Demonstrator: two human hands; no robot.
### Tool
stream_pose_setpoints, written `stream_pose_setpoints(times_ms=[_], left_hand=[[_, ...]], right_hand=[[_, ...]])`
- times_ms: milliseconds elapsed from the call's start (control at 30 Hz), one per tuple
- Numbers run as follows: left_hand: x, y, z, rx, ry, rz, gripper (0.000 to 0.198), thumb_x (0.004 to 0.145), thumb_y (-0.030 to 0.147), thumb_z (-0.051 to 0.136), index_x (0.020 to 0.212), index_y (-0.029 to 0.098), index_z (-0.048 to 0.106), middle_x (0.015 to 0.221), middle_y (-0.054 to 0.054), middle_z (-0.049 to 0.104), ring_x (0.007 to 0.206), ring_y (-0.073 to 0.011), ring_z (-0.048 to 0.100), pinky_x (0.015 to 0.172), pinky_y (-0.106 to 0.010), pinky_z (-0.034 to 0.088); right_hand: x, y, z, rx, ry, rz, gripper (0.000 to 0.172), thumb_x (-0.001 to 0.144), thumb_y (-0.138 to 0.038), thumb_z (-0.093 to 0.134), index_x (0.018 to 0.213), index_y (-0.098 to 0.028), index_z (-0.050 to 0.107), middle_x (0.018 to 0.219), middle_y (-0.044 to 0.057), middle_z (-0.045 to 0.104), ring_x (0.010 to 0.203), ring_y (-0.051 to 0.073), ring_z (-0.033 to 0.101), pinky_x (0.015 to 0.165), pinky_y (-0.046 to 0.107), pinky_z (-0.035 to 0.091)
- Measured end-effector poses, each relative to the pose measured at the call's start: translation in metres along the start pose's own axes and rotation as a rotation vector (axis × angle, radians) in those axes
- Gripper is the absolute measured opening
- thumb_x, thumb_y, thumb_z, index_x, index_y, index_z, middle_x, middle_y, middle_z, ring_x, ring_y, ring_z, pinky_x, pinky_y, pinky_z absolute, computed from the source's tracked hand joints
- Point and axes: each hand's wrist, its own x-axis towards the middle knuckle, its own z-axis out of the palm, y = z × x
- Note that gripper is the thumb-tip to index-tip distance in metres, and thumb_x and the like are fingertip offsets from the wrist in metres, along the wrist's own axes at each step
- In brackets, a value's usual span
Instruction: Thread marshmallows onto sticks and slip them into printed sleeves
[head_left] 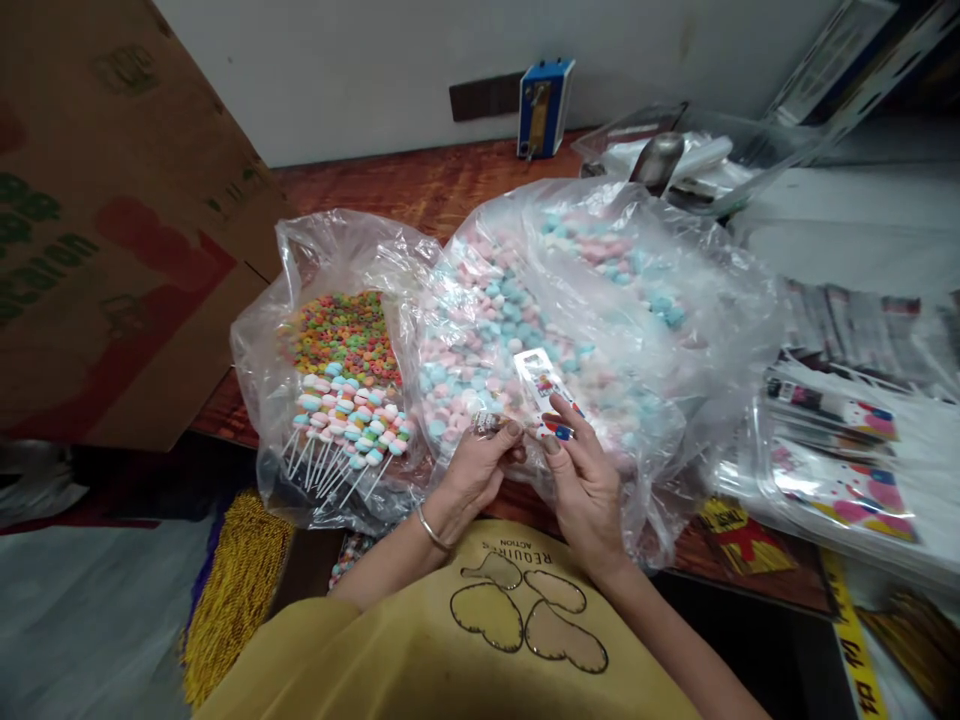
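Observation:
My right hand (589, 480) pinches a narrow printed plastic packet (536, 375), white at its top with red and blue shapes lower down. Close beside it, my left hand (480, 465) is closed, thumb against fingers, on a small clear piece with printed lettering (486, 424). Whether that piece belongs to the same packet I cannot tell. Both hands are over the front of a large clear bag of pink, blue and white candies (517, 310). Left of them, several candy skewers (349, 420) on white sticks lie on a clear bag of coloured ring candies (345, 335).
A big cardboard box (112, 220) stands at the left. Stacks of printed packets (840, 490) lie at the right. Behind are a clear tray (757, 150) with plastic bags and a metal scoop (657, 163), and a blue box (545, 108) on the red-brown table (360, 185).

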Motion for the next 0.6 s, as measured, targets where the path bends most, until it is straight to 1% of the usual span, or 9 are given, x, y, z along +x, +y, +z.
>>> stream_pose_setpoints(times_ms=[67,133,233,333,400,500,600], left_hand=[[0.000,0.002,0.000,-0.007,-0.011,0.012,0.044,0.053,0.039,0.097,0.070,0.013,0.066,0.064,0.003,0.060,0.057,-0.0080,0.053,0.057,-0.022,0.043],[-0.001,0.005,0.000,-0.007,-0.037,0.023,0.042,0.053,0.035,0.098,0.074,0.013,0.069,0.069,0.000,0.065,0.062,-0.0096,0.057,0.061,-0.023,0.045],[-0.005,0.010,0.002,0.015,-0.082,0.033,0.038,0.054,0.030,0.097,0.078,0.013,0.073,0.076,-0.002,0.069,0.068,-0.0110,0.060,0.064,-0.024,0.046],[-0.010,0.015,0.003,0.054,-0.089,0.050,0.035,0.056,0.030,0.096,0.078,0.014,0.073,0.074,-0.002,0.069,0.065,-0.0105,0.059,0.062,-0.024,0.046],[-0.011,0.017,0.001,0.065,-0.103,0.040,0.036,0.056,0.030,0.096,0.079,0.014,0.074,0.075,-0.003,0.070,0.066,-0.0113,0.060,0.064,-0.025,0.048],[-0.009,0.015,-0.004,0.013,-0.091,-0.001,0.038,0.055,0.032,0.097,0.077,0.015,0.072,0.070,0.000,0.066,0.062,-0.0099,0.058,0.062,-0.024,0.048],[-0.002,0.011,-0.012,-0.122,-0.038,-0.047,0.039,0.054,0.033,0.098,0.072,0.016,0.068,0.064,0.003,0.060,0.057,-0.0072,0.053,0.057,-0.021,0.045]], right_hand=[[0.000,-0.001,0.001,-0.022,-0.019,-0.033,0.026,0.102,-0.037,0.055,0.108,-0.027,0.079,0.155,0.007,0.051,0.129,0.024,0.058,0.113,0.047,0.046],[0.000,-0.003,0.000,-0.018,-0.038,-0.027,0.027,0.102,-0.037,0.055,0.109,-0.029,0.079,0.152,0.007,0.055,0.133,0.025,0.056,0.115,0.049,0.044],[0.000,-0.005,0.000,0.030,-0.064,0.028,0.026,0.102,-0.037,0.056,0.112,-0.030,0.079,0.147,0.006,0.060,0.138,0.026,0.053,0.118,0.050,0.041],[0.000,-0.005,0.000,0.074,-0.048,0.081,0.027,0.103,-0.038,0.054,0.112,-0.030,0.078,0.150,0.005,0.057,0.135,0.025,0.055,0.117,0.049,0.042],[0.001,-0.005,-0.002,0.054,-0.055,0.090,0.027,0.103,-0.038,0.054,0.110,-0.029,0.079,0.150,0.006,0.057,0.134,0.025,0.056,0.117,0.049,0.041],[0.006,-0.007,-0.005,-0.020,-0.116,0.046,0.027,0.103,-0.037,0.054,0.105,-0.027,0.079,0.146,0.007,0.061,0.133,0.025,0.058,0.117,0.050,0.041],[0.009,-0.012,-0.005,-0.105,-0.161,-0.073,0.019,0.099,-0.035,0.062,0.107,-0.027,0.077,0.142,0.009,0.064,0.130,0.027,0.060,0.113,0.051,0.045]])
